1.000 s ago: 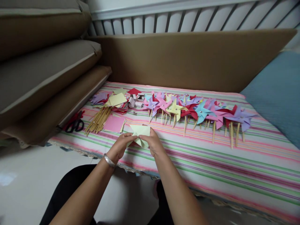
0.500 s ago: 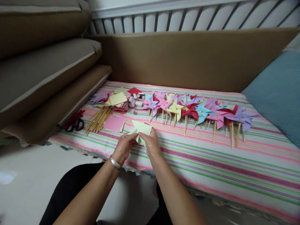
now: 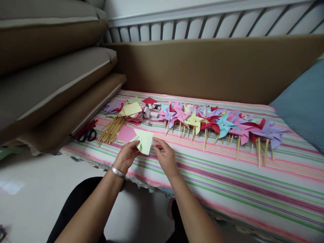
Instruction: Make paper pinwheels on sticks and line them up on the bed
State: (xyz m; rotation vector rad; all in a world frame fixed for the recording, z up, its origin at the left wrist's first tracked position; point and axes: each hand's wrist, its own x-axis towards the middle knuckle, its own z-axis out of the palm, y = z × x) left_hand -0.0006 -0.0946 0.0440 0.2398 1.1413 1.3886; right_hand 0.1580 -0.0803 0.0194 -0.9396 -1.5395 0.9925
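A pale green square of paper [image 3: 144, 141], with a fold at its left side, is held above the striped cloth. My left hand [image 3: 127, 156] pinches its lower left part between thumb and fingers. My right hand [image 3: 165, 153] is at the paper's right edge, fingers curled and fingertips together on the edge. Just behind lies a pink paper square [image 3: 126, 134], partly covered by the green paper. Left of it rests a bundle of thin wooden sticks [image 3: 110, 131]. Small metal pins [image 3: 150, 124] lie beyond the paper.
Finished paper pinwheels [image 3: 194, 122] on sticks lie in a row to the right. Black-handled scissors [image 3: 87, 134] lie at the left edge. Yellow paper squares [image 3: 131, 108], small white boxes [image 3: 153, 111] and purple paper pieces [image 3: 113, 106] sit at the back. Stacked cushions [image 3: 58, 77] rise at left.
The green paper has turned and now shows flatter and more square. My right hand has shifted from its lower right part to the right edge. The view has shifted slightly.
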